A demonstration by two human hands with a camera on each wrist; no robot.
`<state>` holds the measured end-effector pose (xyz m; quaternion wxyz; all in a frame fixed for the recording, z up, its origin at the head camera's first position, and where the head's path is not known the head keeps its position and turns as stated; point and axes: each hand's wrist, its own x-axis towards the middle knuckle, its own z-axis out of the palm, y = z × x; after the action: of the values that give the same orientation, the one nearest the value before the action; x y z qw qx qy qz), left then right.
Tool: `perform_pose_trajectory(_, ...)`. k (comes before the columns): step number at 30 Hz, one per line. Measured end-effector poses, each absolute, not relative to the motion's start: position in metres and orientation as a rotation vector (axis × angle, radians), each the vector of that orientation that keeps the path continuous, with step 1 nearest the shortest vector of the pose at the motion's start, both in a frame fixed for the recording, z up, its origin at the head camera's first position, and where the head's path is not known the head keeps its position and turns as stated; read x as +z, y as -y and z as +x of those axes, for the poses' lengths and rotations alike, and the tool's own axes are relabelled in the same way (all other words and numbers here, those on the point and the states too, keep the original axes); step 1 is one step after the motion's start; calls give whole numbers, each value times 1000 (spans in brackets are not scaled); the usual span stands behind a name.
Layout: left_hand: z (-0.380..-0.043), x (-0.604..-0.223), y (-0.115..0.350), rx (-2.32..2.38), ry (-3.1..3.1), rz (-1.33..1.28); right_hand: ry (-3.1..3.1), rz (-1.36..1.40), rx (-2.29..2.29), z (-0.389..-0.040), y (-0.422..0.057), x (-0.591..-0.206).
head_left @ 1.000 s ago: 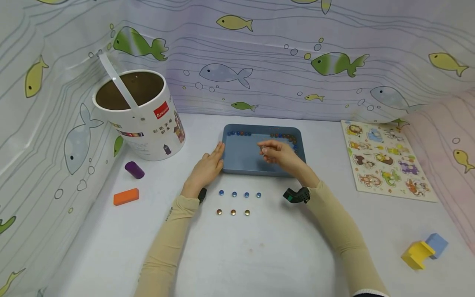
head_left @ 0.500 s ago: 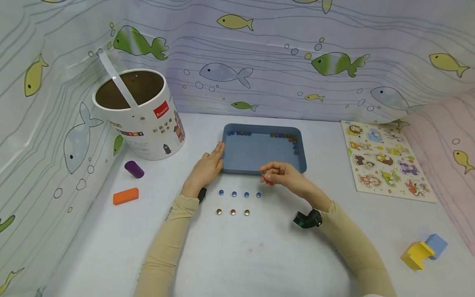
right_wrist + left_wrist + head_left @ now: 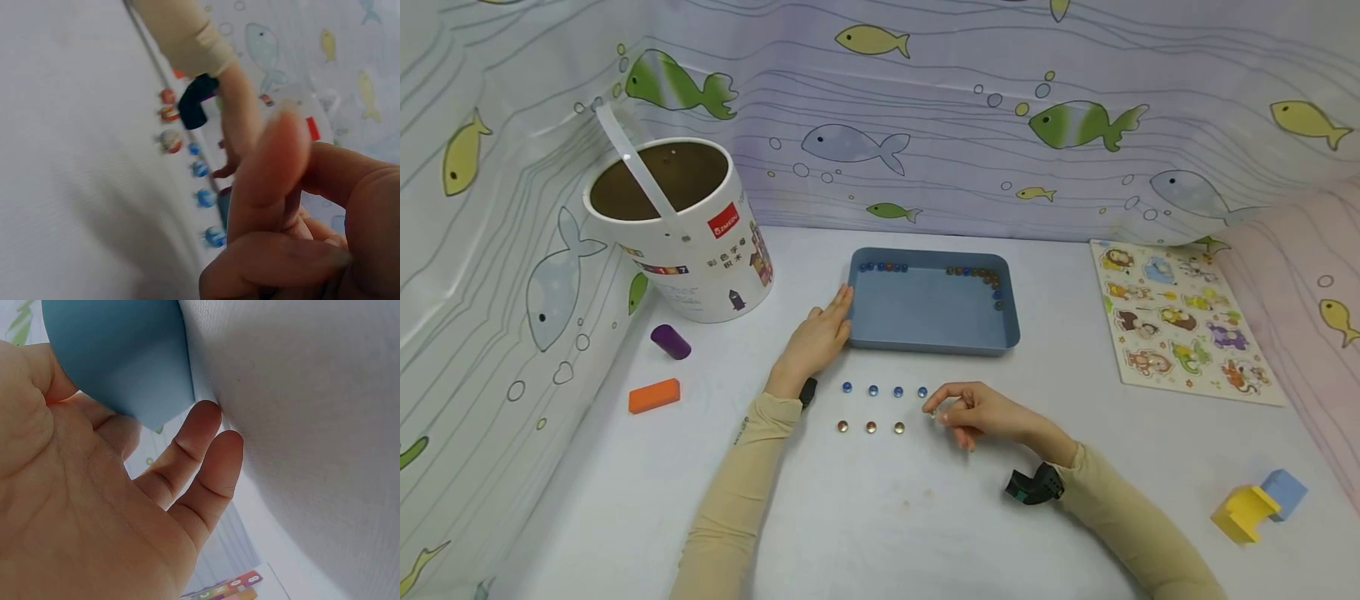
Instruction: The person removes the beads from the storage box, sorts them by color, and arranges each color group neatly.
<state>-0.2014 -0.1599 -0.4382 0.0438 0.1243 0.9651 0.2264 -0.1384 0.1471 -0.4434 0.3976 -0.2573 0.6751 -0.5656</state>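
Observation:
My left hand rests along the left wall of a blue-grey tray, fingers extended; in the left wrist view its fingers lie beside the tray's outer side. Over the table to the right of two marble rows, my right hand pinches a small amber-looking marble between thumb and forefinger. Fingers hide that marble in the right wrist view. One row holds several blue marbles; nearer me lie three amber ones. More marbles line the tray's far left corner, others its far right.
A white bucket with a handle stands at the back left. Before it lie a purple cylinder and an orange block. At right are an animal puzzle board, a yellow block and a blue block.
My right hand has come out from over the tray toward me, carrying the marble down to the right end of the rows. The left hand stays at the tray's side.

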Motion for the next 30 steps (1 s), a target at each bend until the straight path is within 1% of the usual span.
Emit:
perform_pose_trajectory(9,-202,-437,158,694,-2949,392,-1923,-695,-1228,-130,-137,-453)
perform_pose_trajectory(20,-203,-440,161,684,-2952,384,-2057,-673,-1149,-125,-128,-454)
perform_pose_trajectory(24,-203,-440,161,691,-2941,385,-2030,-663,-1175,-133,-138,-445)
perform_pose_trajectory(30,-203,-439,161,694,-2937,392,-2024,-666,-1321,-156,-156,-413)
